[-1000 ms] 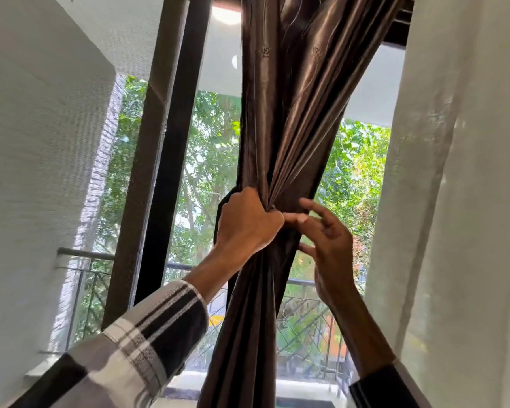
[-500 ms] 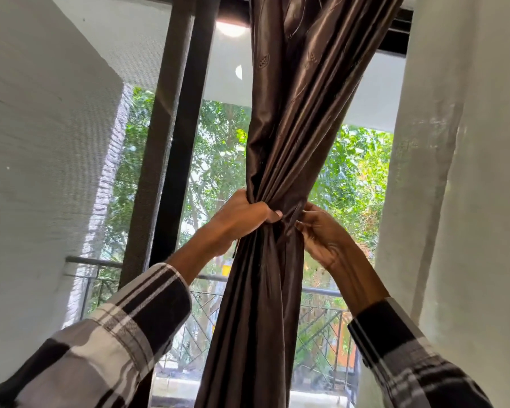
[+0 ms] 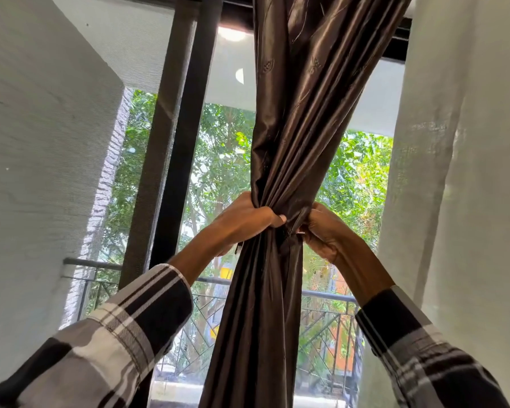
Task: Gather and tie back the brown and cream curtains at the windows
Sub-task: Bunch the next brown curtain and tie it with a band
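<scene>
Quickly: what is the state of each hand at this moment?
Left hand: closed, gripping the gathered glossy brown satin curtain.
Right hand: closed, fingers curled round the same curtain at its gathered waist.

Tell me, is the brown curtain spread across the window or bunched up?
Bunched. The brown curtain narrows to a tight waist where the left hand and right hand grip it.
</scene>
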Motion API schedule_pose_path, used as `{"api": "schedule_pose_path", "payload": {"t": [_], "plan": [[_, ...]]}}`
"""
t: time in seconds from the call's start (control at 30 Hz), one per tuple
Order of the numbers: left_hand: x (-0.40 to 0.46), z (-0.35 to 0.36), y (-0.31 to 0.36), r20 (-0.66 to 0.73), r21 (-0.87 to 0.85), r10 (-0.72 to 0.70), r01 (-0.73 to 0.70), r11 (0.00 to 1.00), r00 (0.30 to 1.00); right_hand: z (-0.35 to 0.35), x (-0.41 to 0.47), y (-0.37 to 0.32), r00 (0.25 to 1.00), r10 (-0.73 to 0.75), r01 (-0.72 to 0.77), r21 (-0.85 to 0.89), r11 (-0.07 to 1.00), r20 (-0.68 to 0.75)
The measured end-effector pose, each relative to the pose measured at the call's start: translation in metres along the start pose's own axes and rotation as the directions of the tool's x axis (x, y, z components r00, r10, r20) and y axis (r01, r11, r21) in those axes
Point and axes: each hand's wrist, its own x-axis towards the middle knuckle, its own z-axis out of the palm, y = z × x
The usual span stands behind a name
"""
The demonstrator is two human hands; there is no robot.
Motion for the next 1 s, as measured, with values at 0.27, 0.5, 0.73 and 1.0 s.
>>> {"api": "schedule_pose_path", "payload": {"t": [0.27,0.5,0.73,1.0], "plan": [[-0.001,0.001,0.000,-0.018,0.024,-0.014,0.014,1.000,1.000,0.002,0.000,-0.011,0.994,-0.111,0.110,-0.320,0.941,0.016],[-0.002,0.000,0.003,-0.022,0.055,-0.012,0.014,0.998,1.000,0.008,-0.004,-0.017,0.956,-0.293,0.256,-0.517,0.817,0.010],[-0.004,0.003,0.006,-0.026,0.107,-0.004,0.007,0.994,1.000,0.001,-0.004,-0.016,0.941,-0.336,0.258,-0.742,0.619,0.048],[-0.009,0.004,0.010,-0.001,0.079,0.002,-0.002,0.997,1.000,0.010,-0.010,-0.008,0.928,-0.356,0.365,-0.460,0.809,0.110]]}}
